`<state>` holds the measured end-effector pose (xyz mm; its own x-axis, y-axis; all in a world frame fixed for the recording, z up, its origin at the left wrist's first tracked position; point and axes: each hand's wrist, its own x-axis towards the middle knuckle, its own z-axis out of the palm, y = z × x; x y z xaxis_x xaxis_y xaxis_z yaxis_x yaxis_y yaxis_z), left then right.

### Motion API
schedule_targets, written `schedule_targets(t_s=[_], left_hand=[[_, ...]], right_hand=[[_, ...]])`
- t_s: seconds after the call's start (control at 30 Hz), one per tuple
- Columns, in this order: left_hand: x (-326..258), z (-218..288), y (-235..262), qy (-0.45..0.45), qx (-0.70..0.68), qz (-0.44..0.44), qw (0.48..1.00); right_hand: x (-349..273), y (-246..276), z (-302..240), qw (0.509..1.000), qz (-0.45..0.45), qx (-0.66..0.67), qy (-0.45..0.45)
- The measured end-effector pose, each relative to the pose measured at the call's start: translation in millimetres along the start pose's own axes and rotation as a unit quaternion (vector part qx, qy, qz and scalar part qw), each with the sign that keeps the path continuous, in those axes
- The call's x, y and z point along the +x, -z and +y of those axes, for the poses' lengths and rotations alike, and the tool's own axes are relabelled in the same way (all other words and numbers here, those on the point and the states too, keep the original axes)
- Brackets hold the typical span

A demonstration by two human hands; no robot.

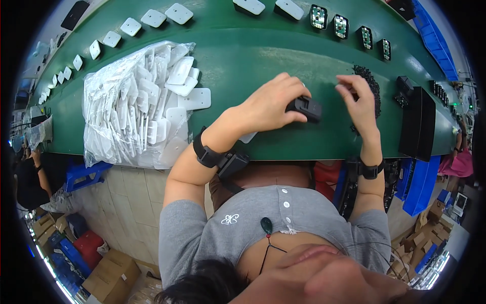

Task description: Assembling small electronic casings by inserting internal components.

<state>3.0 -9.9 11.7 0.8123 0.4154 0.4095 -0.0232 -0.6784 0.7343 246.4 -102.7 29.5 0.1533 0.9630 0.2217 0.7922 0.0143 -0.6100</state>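
My left hand [273, 104] is closed around a small black plastic housing [306, 109], its thumb below and its fingers over the top. The housing is held above the green table, tilted, with a recessed end showing. To its right, my right hand [360, 100] is raised with half-bent fingers, thumb and fingertips apart, and nothing visible between them. Just behind that hand lies a pile of small black parts [373, 81], partly hidden by it. A pale flat piece [247, 137] shows partly under my left wrist.
A clear plastic bag [131, 106] of white covers lies at left on the green table [243, 61]. White-topped units [179, 13] and open housings with circuit boards [341, 27] line the far side. A black box [418, 123] stands at right, beside a blue bin [423, 185].
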Motion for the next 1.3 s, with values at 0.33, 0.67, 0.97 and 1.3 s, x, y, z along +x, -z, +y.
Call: schedule_targets(t_s=[0.33, 0.67, 0.97, 1.3], left_hand=[[-4.4, -5.7, -13.1, -0.002, 0.131, 0.034, 0.991], [-8.5, -8.2, -15.0, 0.142, 0.279, 0.009, 0.95], [-3.4, -2.7, -8.5, 0.186, 0.112, 0.057, 0.975], [3.8, 0.4, -5.3, 0.149, 0.011, 0.187, 0.971]], right_hand=[[-10.3, 2.2, -0.8, 0.986, 0.08, -0.131, 0.063], [-7.1, -6.9, 17.1, 0.973, 0.042, -0.217, 0.066], [-11.2, 8.6, 27.9, 0.972, 0.075, -0.214, 0.064], [-0.7, 10.6, 23.4, 0.964, 0.056, -0.242, 0.091]])
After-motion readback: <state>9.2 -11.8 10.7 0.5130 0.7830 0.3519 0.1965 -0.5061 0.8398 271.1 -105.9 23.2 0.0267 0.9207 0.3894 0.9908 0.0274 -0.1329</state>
